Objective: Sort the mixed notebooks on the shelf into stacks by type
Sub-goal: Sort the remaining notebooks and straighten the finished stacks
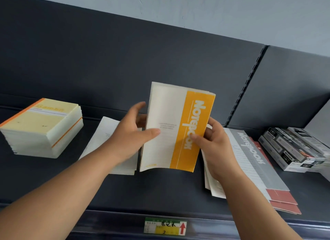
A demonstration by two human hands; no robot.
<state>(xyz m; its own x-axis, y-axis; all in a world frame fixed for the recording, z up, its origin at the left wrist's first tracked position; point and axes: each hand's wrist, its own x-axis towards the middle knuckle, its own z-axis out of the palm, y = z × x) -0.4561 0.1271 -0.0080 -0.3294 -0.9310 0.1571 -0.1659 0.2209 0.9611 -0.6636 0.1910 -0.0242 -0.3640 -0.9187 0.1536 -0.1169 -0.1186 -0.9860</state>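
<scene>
Both hands hold an orange-banded notebook [166, 114] upright above the middle of the dark shelf [160, 189], its white front cover facing the camera and the word "Notebook" running up the orange strip on its right side. Its lower edge bows slightly and hangs clear of the shelf surface. The left hand [128, 134] grips the notebook's left edge, with the thumb laid across the white part of the cover and the fingers curled round behind it. The right hand [214, 147] grips the right edge, with the thumb pressed on the orange strip and the fingers behind the back cover. At the far left of the shelf stands a thick pale yellow stack [41, 127] of notebooks with orange spines, squared up and well apart from the rest. Beneath the left forearm lies a low white stack [100, 138], flat on the shelf. To the right, partly behind the right hand, a grey-banded notebook [250, 155] tops a fanned pile, with red notebooks [284, 198] sticking out under it at the near end. Black-and-white boxes [292, 147] are stacked at the far right. A green and yellow price label [165, 225] with a red arrow sits on the shelf's front rail.
</scene>
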